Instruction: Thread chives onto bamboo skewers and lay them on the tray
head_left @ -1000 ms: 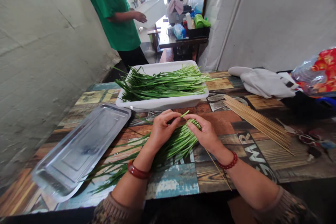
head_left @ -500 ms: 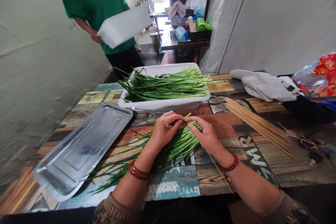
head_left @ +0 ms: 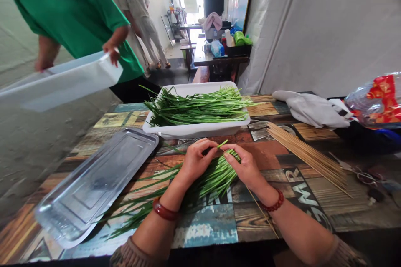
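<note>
Left hand (head_left: 196, 159) pinches a stalk (head_left: 222, 144) over the bunch (head_left: 216, 178), which right hand (head_left: 245, 165) seemingly grips.

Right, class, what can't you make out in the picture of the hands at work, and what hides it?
All in the head view:
Thin stick: part is hidden by the right hand.
Green stalks on the table: partly covered by the left hand and forearm.
White tub: floor covered by its heap of stalks.
Carried tub: far end cut off by the left edge.
Red-patterned bag: cut off by the right edge.
</note>
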Action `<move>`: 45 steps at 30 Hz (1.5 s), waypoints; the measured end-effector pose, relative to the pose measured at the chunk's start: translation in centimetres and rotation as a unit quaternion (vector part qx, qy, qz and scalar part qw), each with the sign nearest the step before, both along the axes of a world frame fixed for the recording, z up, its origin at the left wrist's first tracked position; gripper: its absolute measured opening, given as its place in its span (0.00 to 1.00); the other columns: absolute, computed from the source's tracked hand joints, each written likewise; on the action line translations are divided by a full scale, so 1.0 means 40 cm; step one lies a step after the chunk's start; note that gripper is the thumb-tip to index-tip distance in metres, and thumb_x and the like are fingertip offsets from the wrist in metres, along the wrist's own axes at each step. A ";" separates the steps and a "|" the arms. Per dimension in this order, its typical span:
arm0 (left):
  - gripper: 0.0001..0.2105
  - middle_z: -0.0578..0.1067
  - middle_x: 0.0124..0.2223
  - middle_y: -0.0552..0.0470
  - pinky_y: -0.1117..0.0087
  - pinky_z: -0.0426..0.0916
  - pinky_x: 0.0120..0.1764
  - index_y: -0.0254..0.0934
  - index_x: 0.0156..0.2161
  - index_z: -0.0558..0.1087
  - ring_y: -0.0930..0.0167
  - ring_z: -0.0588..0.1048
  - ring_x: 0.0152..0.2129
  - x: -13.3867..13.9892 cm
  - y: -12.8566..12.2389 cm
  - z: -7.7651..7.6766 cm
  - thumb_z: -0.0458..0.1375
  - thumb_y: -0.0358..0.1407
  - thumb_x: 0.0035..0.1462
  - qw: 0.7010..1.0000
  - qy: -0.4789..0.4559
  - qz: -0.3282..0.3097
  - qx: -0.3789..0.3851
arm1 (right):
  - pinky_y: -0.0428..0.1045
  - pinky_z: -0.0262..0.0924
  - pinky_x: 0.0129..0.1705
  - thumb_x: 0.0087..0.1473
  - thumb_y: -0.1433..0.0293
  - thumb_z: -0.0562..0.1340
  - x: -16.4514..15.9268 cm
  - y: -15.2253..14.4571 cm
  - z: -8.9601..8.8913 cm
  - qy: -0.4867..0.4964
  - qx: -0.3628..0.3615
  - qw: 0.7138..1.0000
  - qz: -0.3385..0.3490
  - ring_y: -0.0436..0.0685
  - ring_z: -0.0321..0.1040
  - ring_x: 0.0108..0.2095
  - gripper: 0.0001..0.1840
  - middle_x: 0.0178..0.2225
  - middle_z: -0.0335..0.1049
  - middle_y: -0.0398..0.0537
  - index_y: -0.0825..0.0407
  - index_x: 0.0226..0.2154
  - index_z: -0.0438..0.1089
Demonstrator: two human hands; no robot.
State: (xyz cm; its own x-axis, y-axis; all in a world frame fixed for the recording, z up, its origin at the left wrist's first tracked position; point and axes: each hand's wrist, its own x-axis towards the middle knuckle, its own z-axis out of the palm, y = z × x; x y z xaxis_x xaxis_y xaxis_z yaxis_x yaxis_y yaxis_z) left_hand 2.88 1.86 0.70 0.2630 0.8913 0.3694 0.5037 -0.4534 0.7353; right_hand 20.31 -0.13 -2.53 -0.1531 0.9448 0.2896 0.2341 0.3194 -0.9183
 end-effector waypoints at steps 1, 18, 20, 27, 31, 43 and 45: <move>0.07 0.76 0.30 0.50 0.72 0.65 0.34 0.36 0.34 0.76 0.71 0.73 0.29 0.001 0.000 0.000 0.56 0.34 0.57 1.000 -0.005 0.003 -0.005 | 0.50 0.64 0.46 0.57 0.65 0.57 -0.001 0.000 0.000 0.003 0.000 1.000 -0.001 0.57 0.72 0.43 0.13 0.41 0.76 0.47 0.50 0.43 0.71; 0.09 0.77 0.32 0.49 0.72 0.65 0.35 0.34 0.34 0.77 0.70 0.73 0.30 -0.001 0.003 -0.010 0.58 0.37 0.57 0.994 -0.075 0.002 -0.079 | 0.52 0.64 0.48 0.56 0.67 0.58 0.000 -0.004 0.016 0.023 -0.006 1.000 0.011 0.58 0.72 0.45 0.14 0.43 0.76 0.47 0.49 0.44 0.72; 0.09 0.77 0.32 0.49 0.72 0.65 0.35 0.34 0.35 0.77 0.70 0.73 0.30 -0.002 0.003 -0.010 0.57 0.37 0.57 0.994 -0.074 -0.003 -0.079 | 0.51 0.64 0.48 0.56 0.67 0.58 0.000 -0.004 0.015 0.024 -0.005 1.000 0.013 0.57 0.72 0.44 0.14 0.43 0.76 0.47 0.49 0.44 0.73; 0.08 0.76 0.30 0.50 0.73 0.63 0.33 0.33 0.34 0.77 0.72 0.72 0.28 -0.003 0.001 -0.001 0.57 0.35 0.57 0.998 -0.049 -0.014 -0.049 | 0.51 0.63 0.48 0.57 0.66 0.58 0.002 -0.003 0.009 0.022 -0.005 1.000 0.014 0.57 0.72 0.44 0.13 0.43 0.76 0.47 0.50 0.43 0.72; 0.08 0.76 0.30 0.51 0.73 0.63 0.33 0.34 0.34 0.77 0.73 0.72 0.28 -0.003 0.001 0.002 0.56 0.34 0.58 0.998 -0.037 -0.024 -0.033 | 0.51 0.63 0.47 0.57 0.66 0.58 0.001 -0.002 0.006 0.015 -0.004 1.000 0.009 0.57 0.71 0.43 0.13 0.42 0.76 0.47 0.50 0.43 0.72; 0.07 0.75 0.29 0.51 0.73 0.64 0.33 0.34 0.32 0.77 0.73 0.72 0.27 0.000 -0.001 0.005 0.57 0.33 0.58 0.999 -0.025 -0.022 -0.013 | 0.48 0.61 0.41 0.57 0.67 0.58 -0.005 -0.005 -0.013 0.049 -0.021 0.999 -0.002 0.53 0.67 0.35 0.27 0.34 0.69 0.44 0.49 0.59 0.58; 0.07 0.75 0.30 0.51 0.73 0.64 0.34 0.34 0.33 0.77 0.73 0.72 0.28 -0.001 0.000 0.003 0.57 0.32 0.57 1.000 -0.024 -0.018 -0.007 | 0.48 0.61 0.40 0.56 0.67 0.59 -0.005 -0.006 -0.011 0.049 -0.019 0.999 0.000 0.52 0.66 0.34 0.26 0.34 0.69 0.44 0.49 0.58 0.59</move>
